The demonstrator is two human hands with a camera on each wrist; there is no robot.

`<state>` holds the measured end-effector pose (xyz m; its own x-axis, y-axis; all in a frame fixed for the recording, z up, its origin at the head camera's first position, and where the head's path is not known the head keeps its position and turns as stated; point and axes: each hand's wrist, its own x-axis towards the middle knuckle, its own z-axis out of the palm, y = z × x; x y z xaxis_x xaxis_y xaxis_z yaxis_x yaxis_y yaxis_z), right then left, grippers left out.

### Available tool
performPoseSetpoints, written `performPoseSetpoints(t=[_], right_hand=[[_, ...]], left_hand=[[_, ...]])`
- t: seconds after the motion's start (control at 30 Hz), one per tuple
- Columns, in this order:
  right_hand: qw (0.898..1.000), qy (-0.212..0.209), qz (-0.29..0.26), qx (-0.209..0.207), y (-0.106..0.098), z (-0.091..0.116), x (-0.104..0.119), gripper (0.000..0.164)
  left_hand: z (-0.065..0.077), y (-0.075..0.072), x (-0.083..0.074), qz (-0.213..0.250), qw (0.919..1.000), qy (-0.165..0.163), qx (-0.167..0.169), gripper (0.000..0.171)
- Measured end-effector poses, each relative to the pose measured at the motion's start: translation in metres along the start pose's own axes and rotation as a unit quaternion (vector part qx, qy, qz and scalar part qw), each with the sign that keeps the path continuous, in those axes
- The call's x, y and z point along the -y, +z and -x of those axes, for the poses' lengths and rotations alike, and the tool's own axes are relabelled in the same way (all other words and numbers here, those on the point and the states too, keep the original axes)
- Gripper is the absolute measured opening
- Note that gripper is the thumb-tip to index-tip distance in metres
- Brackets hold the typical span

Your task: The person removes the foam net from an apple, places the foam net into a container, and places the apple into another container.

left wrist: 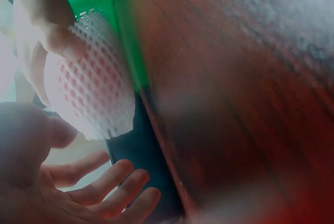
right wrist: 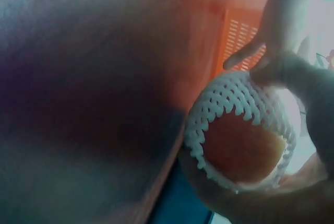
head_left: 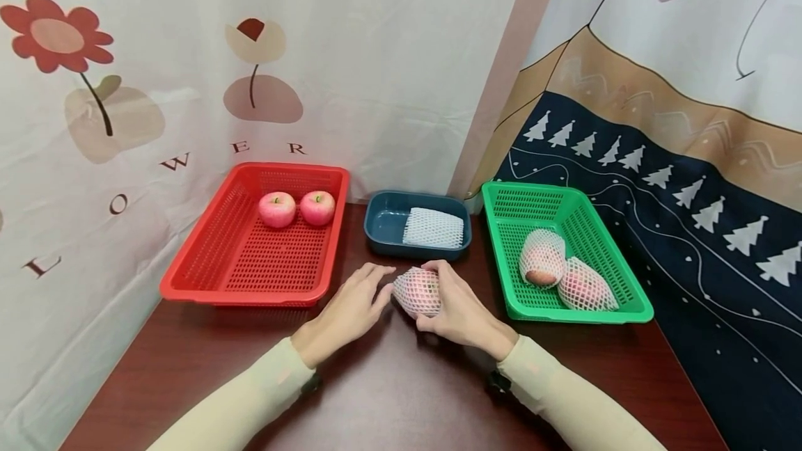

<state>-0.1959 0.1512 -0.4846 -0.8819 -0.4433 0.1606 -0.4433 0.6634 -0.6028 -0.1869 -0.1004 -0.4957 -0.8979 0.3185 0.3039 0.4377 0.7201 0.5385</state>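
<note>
My right hand (head_left: 462, 310) grips an apple in a white foam net sleeve (head_left: 416, 292) above the front middle of the table, thumb and fingers curled round it. One end of that sleeve gapes in the right wrist view, baring the apple's reddish-yellow skin (right wrist: 240, 148). Just left of it is my left hand (head_left: 349, 308), fingers spread and slightly bent, holding nothing. In the left wrist view, its fingers (left wrist: 102, 185) lie apart from the netted apple (left wrist: 94, 80).
A red basket (head_left: 241, 296) on the left contains two bare apples (head_left: 297, 209). Behind my hands, a dark blue tray (head_left: 383, 246) contains a flat white foam net (head_left: 433, 228). The green basket (head_left: 573, 314) on the right has two netted apples (head_left: 542, 257) inside.
</note>
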Motion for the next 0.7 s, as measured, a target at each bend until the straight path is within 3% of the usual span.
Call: performPoseSetpoints(t=[0.13, 0.33, 0.47, 0.7], right_hand=[[0.999, -0.025, -0.007, 0.019, -0.007, 0.001, 0.002, 0.09], [0.997, -0.058, -0.02, 0.043, -0.015, 0.004, 0.004, 0.089], [0.996, -0.069, -0.023, 0.048, -0.018, 0.005, 0.005, 0.089], [0.995, -0.057, -0.047, 0.067, -0.021, 0.006, 0.005, 0.091]], left_hand=[[0.002, -0.002, 0.002, 0.009, 0.9988, 0.033, -0.036, 0.024], [0.006, -0.005, 0.004, 0.044, 0.9946, 0.063, -0.07, 0.023], [0.006, -0.008, 0.004, 0.078, 0.9931, 0.062, -0.062, 0.026], [0.007, -0.012, -0.004, 0.133, 0.9892, 0.058, -0.018, 0.036]])
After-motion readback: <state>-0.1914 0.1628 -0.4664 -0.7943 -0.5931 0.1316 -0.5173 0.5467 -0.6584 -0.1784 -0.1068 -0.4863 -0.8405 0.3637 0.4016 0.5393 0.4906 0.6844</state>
